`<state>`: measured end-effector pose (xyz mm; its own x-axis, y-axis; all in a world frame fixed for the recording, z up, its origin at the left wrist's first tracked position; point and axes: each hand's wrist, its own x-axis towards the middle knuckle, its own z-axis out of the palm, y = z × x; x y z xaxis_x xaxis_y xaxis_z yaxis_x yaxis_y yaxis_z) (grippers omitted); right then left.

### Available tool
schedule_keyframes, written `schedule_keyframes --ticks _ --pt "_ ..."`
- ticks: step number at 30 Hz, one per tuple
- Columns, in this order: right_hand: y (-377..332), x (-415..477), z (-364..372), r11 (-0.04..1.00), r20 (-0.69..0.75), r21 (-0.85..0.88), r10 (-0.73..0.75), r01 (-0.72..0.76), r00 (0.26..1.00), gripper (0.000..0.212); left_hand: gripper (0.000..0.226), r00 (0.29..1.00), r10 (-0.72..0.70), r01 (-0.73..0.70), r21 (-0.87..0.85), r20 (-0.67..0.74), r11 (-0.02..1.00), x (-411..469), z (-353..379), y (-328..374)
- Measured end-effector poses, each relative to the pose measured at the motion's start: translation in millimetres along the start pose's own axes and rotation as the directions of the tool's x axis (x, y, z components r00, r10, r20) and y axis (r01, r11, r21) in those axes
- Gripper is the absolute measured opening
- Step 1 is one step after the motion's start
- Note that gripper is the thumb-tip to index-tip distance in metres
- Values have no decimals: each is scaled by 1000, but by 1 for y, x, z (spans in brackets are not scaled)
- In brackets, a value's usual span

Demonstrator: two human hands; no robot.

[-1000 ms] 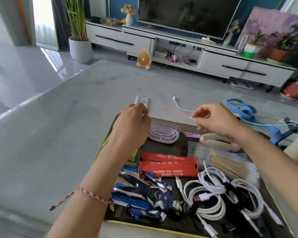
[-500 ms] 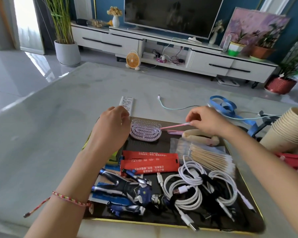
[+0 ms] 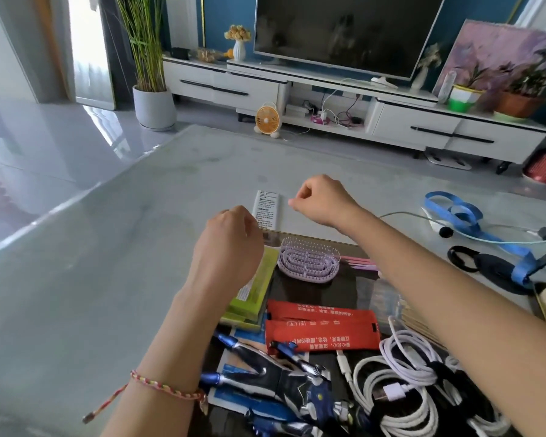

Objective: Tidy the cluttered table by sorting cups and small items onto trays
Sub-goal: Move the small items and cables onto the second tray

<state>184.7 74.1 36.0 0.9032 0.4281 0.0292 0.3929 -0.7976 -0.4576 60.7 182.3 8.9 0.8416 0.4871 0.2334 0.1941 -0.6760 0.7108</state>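
Near edge first: tray (image 3: 300, 293) packed with white cables (image 3: 401, 389), toy figure (image 3: 281, 383), red sachets (image 3: 322, 329), lilac brush (image 3: 309, 260) further in. Left hand (image 3: 230, 244) hovers over tray's far end, fingers curled under, back to us; we cannot tell if it holds anything. Right hand (image 3: 322, 200) beyond, thumb and forefinger nipped together, nothing seen between. Past rim, flat white packet (image 3: 267, 209) lies on desk (image 3: 108, 279), between hands. We judge it light, stiff, slick on gloss: pinch long edges.

Ahead of me a dark television (image 3: 344, 29) stands on a long white cabinet (image 3: 416, 124) against a blue wall (image 3: 230, 11); daylight from the left doorway (image 3: 89, 48) glares off the glossy grey floor (image 3: 44, 146).
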Motion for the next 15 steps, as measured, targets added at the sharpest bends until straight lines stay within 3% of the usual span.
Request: schedule_keyframes --ticks 4,6,8,13,15 --pt "-35 32 26 969 298 -183 217 -167 930 49 23 1000 -9 9 -38 -2 999 3 0 -6" --pt "-44 46 38 924 352 -306 333 -229 875 71 23 1000 -10 9 -51 -15 999 8 -3 -9" --pt "-50 58 46 891 376 -385 390 -241 840 80 22 1000 -6 5 -52 -18 999 10 -5 -11" --pt "-53 69 55 895 520 -314 441 -316 732 68 22 1000 -18 18 -70 -6 997 11 -5 -17" --pt "-50 74 61 887 527 -310 460 -343 715 46 23 1000 -12 14 -81 24 997 11 -2 -16"
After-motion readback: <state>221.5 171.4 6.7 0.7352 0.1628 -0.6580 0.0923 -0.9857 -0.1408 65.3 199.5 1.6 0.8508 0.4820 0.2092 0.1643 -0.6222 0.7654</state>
